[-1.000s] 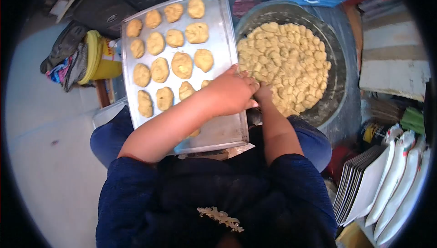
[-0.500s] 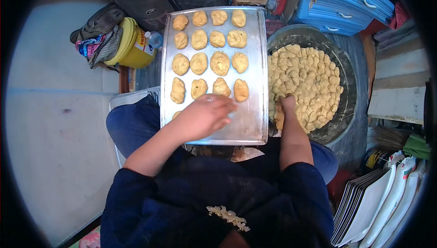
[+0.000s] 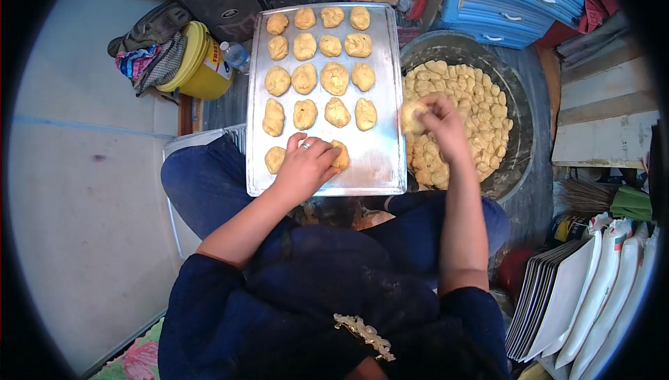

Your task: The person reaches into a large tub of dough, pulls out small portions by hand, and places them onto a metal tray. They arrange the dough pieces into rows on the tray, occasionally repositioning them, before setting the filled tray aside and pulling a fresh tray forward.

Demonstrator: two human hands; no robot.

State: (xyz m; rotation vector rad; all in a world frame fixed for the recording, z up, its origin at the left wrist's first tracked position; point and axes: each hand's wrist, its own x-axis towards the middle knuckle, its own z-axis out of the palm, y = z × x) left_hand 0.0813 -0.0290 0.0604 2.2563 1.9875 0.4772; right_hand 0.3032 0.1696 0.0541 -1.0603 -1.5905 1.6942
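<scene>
A metal baking tray [image 3: 380, 160] in front of me carries rows of yellowish dough pieces [image 3: 304, 78]. My left hand [image 3: 305, 167], with a ring on one finger, is over the tray's nearest row, its curled fingers and thumb against a dough piece [image 3: 340, 154]. Part of that piece is hidden under the fingers. To the right, my right hand [image 3: 446, 127] grips another dough piece [image 3: 412, 116] above the near-left side of a large dark tub [image 3: 521, 101]. Inside the tub lies a mass of small dough lumps [image 3: 463, 90].
A yellow bucket [image 3: 212, 80] with cloths and a bag on top stands at the left, beside a plastic bottle [image 3: 237, 57]. Blue drawers [image 3: 488, 17] are behind the tub. Thin stacked sheets [image 3: 543, 303] and white packages [image 3: 599, 289] stand at the lower right.
My right hand has come up out of the dough lumps, now with a piece in it. My left hand has moved slightly down and left on the tray, where another piece now shows.
</scene>
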